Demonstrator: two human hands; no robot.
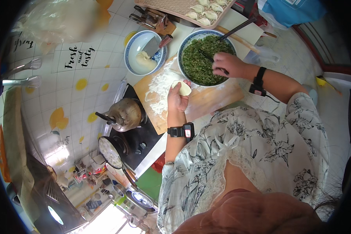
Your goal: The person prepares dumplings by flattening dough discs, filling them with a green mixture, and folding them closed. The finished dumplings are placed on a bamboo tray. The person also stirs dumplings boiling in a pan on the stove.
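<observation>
My left hand [178, 99] holds a round dough wrapper [182, 87], thumb resting on its face, above the floured wooden board [213, 98]. My right hand [228, 65] grips a dark utensil [206, 55] whose far end meets the chopped green filling [193, 63]. That filling lies in a large blue-rimmed bowl [180, 46] at the board's far side. Another dark long-handled utensil [239, 27] leans over the same bowl's rim. Loose white flour [161, 93] covers the board's left part.
A second blue-rimmed bowl [129, 60] contains a dough lump [145, 60] and a dough scraper [153, 46]. Several folded dumplings [209, 15] lie on a woven-pattern tray [169, 6]. Left of the board, a metal kettle [125, 114] and a pan [110, 152] stand on the black stove [147, 133].
</observation>
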